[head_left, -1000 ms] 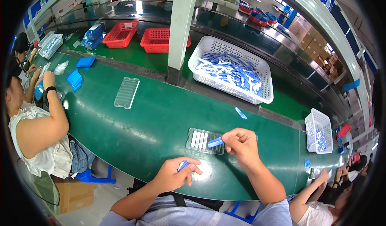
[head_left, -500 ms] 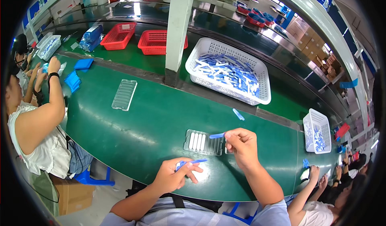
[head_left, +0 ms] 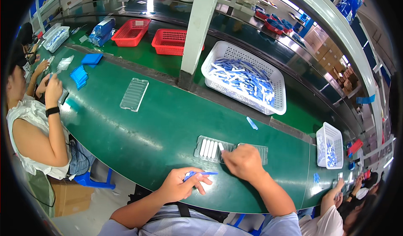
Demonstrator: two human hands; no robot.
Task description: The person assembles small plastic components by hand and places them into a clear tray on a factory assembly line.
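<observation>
Green table: tray holds four sticks, right hand one

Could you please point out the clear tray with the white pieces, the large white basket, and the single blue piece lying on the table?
Clear tray (head_left: 228, 146), head view: its bare part.
Large white basket (head_left: 230, 93), head view: its front wall.
Single blue piece (head_left: 252, 123), head view: its middle.

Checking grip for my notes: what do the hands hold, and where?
Right hand: a white stick, by its near end. Left hand: blue sticks, grip spot hidden.
</observation>
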